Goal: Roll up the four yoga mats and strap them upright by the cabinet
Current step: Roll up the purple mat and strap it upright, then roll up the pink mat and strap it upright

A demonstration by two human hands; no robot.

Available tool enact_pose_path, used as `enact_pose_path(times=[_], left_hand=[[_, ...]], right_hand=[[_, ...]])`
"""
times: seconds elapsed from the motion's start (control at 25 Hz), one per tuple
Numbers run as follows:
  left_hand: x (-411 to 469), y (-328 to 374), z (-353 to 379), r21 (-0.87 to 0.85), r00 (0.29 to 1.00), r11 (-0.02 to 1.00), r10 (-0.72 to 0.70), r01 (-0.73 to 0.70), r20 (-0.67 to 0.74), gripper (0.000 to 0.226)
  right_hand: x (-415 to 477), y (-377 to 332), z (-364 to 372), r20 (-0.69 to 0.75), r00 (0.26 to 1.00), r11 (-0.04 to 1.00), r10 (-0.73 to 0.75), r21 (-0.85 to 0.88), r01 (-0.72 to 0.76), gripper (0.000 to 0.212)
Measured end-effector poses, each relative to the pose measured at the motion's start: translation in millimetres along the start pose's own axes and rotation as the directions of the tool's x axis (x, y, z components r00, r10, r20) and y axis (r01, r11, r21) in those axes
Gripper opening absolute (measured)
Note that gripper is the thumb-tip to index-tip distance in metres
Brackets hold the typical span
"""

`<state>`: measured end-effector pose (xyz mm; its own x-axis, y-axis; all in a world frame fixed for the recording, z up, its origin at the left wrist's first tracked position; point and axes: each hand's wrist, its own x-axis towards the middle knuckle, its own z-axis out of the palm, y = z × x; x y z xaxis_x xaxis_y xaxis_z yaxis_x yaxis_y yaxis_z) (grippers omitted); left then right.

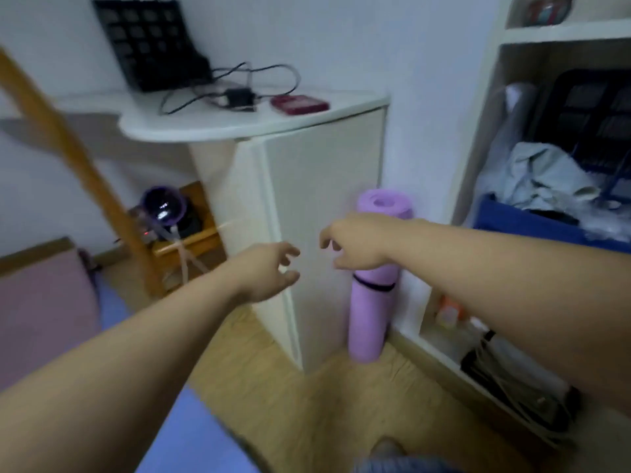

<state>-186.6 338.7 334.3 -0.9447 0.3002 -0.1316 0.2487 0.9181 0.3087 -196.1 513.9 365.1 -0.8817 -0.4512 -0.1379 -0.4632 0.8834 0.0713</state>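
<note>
Roll of purple mat (370, 322) stood upright against the right side of the cabinet (327, 186), a black strap (374, 286) around it. My left hand (269, 271) and right hand (355, 244) hovered near, loosely curled, holding nothing. I judged it wise to check that the roll leaned steady, then bend to the pink mat (41, 308) and blue mat (191, 428), flat at the left.

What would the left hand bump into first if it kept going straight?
Probably the white cabinet, on its flat panel. The left hand, open and empty, points toward it. Depth is unclear in this blurry view.
</note>
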Motion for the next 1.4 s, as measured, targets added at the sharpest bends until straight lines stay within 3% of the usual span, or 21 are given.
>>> enact_pose_path(times=[0.2,0.44,0.56,0.68,0.76,0.88,0.96,1.04,1.12,1.2,1.28,1.4], left_hand=[[-177.0,-101.4,7.6,-0.14,0.961,0.959,-0.262,0.248,-0.09,0.039],[-340.4,-217.8,56.1,-0.274,0.754,0.742,-0.652,0.612,-0.084,0.038],[-366.1,-259.3,107.8,-0.336,0.667,0.641,-0.743,0.69,-0.046,0.036],[-372.3,-296.9,182.8,-0.343,0.61,0.549,-0.786,0.762,0.098,0.037],[-370.2,-321.7,235.9,-0.256,0.602,0.55,-0.769,0.795,0.215,0.04],[-359.8,-345.1,303.9,0.035,0.633,0.699,-0.667,0.714,0.392,0.047],[-348.9,-350.1,339.7,0.227,0.687,0.854,-0.513,0.468,0.514,0.048],[-340.0,-353.3,368.5,0.313,0.686,0.926,-0.368,0.21,0.628,0.05],[-334.5,-359.5,391.1,0.365,0.619,0.929,-0.322,0.06,0.716,0.049],[-332.5,-365.1,403.5,0.396,0.582,0.918,-0.31,-0.022,0.751,0.051],[-330.9,-370.2,400.4,0.437,0.613,0.898,-0.313,-0.058,0.725,0.055],[-333.5,-373.9,359.3,0.459,0.715,0.887,-0.345,0.039,0.607,0.049]], right_hand=[[-17.2,-166.7,16.5,0.068,0.943,0.943,-0.326,0.087,0.32,0.042],[4.3,-345.5,88.6,0.187,0.784,0.799,-0.592,0.266,0.539,0.04],[24.3,-399.1,146.0,0.251,0.761,0.769,-0.598,0.447,0.457,0.036],[38.1,-439.6,212.9,0.374,0.744,0.728,-0.554,0.652,0.214,0.03],[47.1,-461.5,264.5,0.479,0.722,0.725,-0.5,0.688,0.045,0.025],[58.0,-480.6,333.7,0.619,0.648,0.739,-0.444,0.662,-0.125,0.028],[71.0,-483.7,361.3,0.692,0.578,0.77,-0.432,0.617,-0.162,0.031],[87.6,-481.6,372.2,0.692,0.604,0.751,-0.396,0.623,-0.22,0.028],[102.9,-477.9,378.6,0.648,0.688,0.688,-0.327,0.662,-0.297,0.022],[108.0,-475.0,381.9,0.637,0.716,0.662,-0.285,0.671,-0.334,0.018],[104.5,-474.9,381.0,0.658,0.684,0.675,-0.313,0.661,-0.327,0.023],[92.2,-478.0,364.5,0.656,0.662,0.678,-0.361,0.673,-0.297,0.027]])
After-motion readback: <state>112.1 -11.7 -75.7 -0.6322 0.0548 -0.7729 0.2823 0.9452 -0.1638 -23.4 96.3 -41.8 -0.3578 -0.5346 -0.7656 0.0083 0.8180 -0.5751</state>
